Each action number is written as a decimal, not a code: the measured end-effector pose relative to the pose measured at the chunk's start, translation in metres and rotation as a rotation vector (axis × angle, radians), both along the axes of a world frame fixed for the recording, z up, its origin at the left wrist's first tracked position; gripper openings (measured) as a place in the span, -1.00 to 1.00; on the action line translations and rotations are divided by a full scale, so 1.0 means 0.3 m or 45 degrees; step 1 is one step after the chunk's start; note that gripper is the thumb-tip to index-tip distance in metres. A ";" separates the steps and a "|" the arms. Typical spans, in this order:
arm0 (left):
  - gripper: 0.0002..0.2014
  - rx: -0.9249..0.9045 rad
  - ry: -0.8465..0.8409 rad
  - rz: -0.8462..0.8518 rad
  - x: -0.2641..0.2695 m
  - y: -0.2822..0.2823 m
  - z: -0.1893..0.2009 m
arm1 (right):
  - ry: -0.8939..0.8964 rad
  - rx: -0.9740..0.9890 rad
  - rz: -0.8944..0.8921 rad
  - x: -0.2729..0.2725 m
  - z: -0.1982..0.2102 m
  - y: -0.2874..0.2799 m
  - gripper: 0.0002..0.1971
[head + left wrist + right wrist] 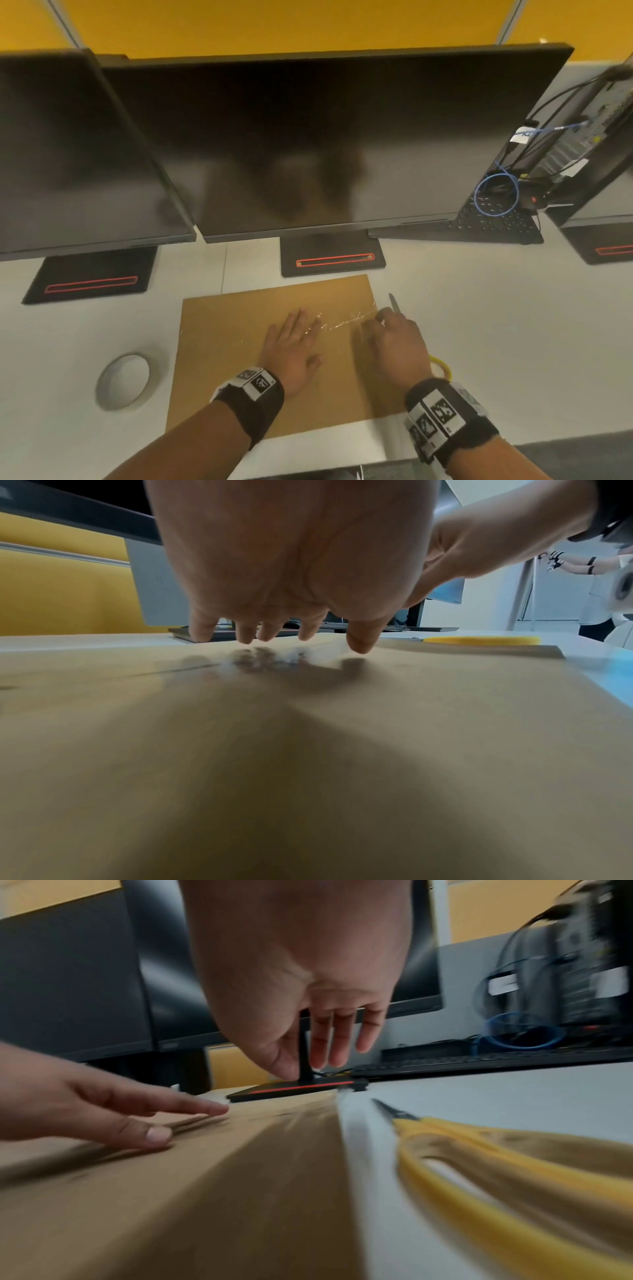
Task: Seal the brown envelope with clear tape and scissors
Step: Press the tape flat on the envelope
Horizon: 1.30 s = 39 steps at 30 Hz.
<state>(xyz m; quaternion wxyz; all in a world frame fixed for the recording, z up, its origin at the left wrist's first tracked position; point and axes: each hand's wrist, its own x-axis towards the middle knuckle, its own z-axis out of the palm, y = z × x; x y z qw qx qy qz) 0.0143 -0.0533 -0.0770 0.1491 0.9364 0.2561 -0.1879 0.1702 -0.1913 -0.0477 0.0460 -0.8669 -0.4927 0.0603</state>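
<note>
The brown envelope (239, 342) (308, 750) (171, 1191) lies flat on the white desk. A strip of clear tape (342, 323) glints across its upper part. My left hand (294, 346) (274, 634) (103, 1110) lies flat on the envelope, its straight fingers on the tape's left end. My right hand (390, 329) (318, 1047) hovers at the envelope's right edge, fingers pointing down at the tape's right end. The yellow-handled scissors (394, 303) (479, 1164) (479, 640) lie on the desk just right of the envelope, held by neither hand. The tape roll (123, 380) sits left of the envelope.
Two dark monitors (325, 144) stand behind the envelope, their bases (332, 260) close to its far edge. A keyboard (496, 222) and a computer with cables (582, 137) are at the back right. The desk's front edge (513, 442) is near my wrists.
</note>
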 end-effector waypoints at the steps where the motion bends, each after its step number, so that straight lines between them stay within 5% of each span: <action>1: -0.36 -0.005 0.023 -0.012 -0.023 0.004 0.002 | 0.009 0.032 0.111 -0.033 -0.016 0.030 -0.63; 4: -0.32 -0.069 0.067 -0.051 -0.083 0.010 0.013 | 0.154 0.031 0.373 -0.133 -0.063 0.107 -0.54; 9: -0.22 -0.145 0.106 -0.085 -0.144 0.029 0.011 | 0.427 -0.340 0.497 -0.238 -0.142 0.168 -0.16; 14: -0.20 -0.151 0.139 -0.092 -0.158 0.035 -0.017 | 0.357 -0.372 0.250 -0.226 -0.171 0.141 -0.18; 18: -0.20 -0.147 0.167 -0.100 -0.162 0.035 -0.034 | 0.363 -0.425 0.023 -0.180 -0.148 0.147 0.15; 25: -0.20 -0.168 0.188 -0.093 -0.160 0.033 -0.028 | 0.343 -0.507 -0.203 -0.151 -0.127 0.160 0.41; 31: -0.21 -0.176 0.184 -0.090 -0.161 0.032 -0.028 | 0.386 -0.453 -0.263 -0.133 -0.134 0.163 0.42; 39: -0.24 -0.235 0.162 -0.123 -0.214 0.088 0.050 | 0.204 -0.366 -0.163 -0.147 -0.101 0.176 -0.07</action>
